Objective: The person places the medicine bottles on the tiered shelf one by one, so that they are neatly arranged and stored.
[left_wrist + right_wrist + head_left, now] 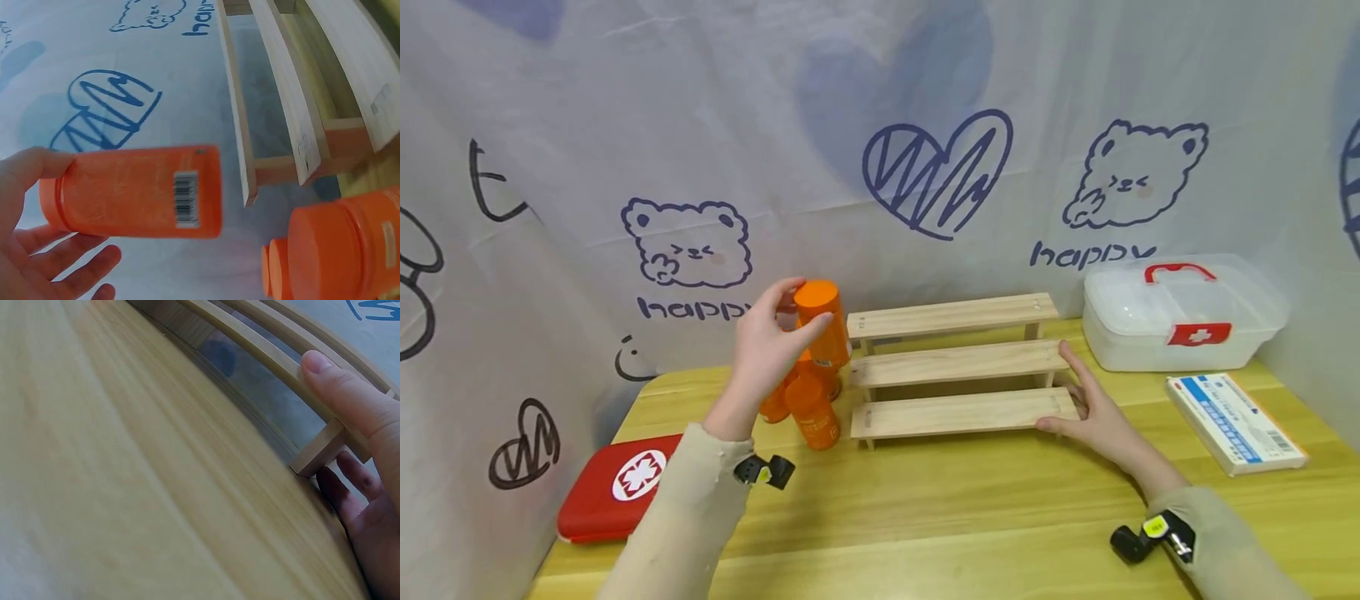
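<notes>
My left hand (766, 342) grips an orange bottle (827, 337) near its cap, thumb on one side and fingers on the other. In the left wrist view that bottle (137, 192) lies across the picture, its barcode side showing, apart from the rack. Several more orange bottles (811, 410) stand below it on the table, partly hidden by the hand and the held bottle. A three-tier wooden step rack (955, 364) is just right of them. At the rack's right end my right hand (1097, 421) holds it, thumb (340, 387) at the front of the lowest step, other fingers around the end.
A red first-aid case (598, 492) lies at the left edge of the wooden table (925, 517). Right of the rack stands a white medicine box with a red handle (1135, 333), a blue-and-white carton (1236, 423) in front of it. A printed curtain (820, 125) hangs close behind.
</notes>
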`<state>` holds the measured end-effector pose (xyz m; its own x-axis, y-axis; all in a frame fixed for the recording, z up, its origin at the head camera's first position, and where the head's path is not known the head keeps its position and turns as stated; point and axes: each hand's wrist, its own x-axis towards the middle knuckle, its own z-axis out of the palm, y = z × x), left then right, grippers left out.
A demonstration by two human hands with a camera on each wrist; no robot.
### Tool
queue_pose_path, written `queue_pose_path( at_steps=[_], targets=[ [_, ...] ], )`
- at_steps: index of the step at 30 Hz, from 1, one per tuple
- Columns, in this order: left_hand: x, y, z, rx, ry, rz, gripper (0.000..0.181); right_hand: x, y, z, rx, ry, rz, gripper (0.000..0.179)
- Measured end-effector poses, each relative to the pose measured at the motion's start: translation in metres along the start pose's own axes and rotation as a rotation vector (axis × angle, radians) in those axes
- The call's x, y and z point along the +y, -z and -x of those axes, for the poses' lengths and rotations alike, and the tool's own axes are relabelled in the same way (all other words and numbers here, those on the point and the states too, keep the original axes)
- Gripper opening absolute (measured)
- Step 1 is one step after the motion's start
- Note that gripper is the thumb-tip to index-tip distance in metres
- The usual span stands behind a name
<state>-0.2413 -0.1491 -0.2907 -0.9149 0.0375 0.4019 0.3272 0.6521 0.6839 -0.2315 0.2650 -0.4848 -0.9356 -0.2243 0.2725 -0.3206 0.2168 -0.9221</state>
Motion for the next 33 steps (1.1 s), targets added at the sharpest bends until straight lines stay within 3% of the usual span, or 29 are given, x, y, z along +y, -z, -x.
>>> queue_pose_path(
  at_steps=[7, 16, 27, 33],
  targets=[
    [-0.003, -0.025, -0.026, 0.08, 0.012, 0.032, 0.057, -0.002, -0.001, 0.001, 0.01, -0.013, 0.017, 0.112],
    [-0.01, -0.052, -0.044, 0.114, -0.002, -0.045, 0.057, -0.002, -0.001, 0.002, 0.004, -0.011, 0.02, 0.111],
    [-0.018, -0.059, -0.05, 0.075, 0.092, 0.021, 0.06, -0.004, -0.002, 0.001, 0.007, -0.015, 0.029, 0.11],
    [-0.017, -0.061, -0.052, 0.058, 0.091, 0.032, 0.061, -0.005, -0.002, 0.001, 0.003, -0.02, 0.015, 0.11]
  ],
)
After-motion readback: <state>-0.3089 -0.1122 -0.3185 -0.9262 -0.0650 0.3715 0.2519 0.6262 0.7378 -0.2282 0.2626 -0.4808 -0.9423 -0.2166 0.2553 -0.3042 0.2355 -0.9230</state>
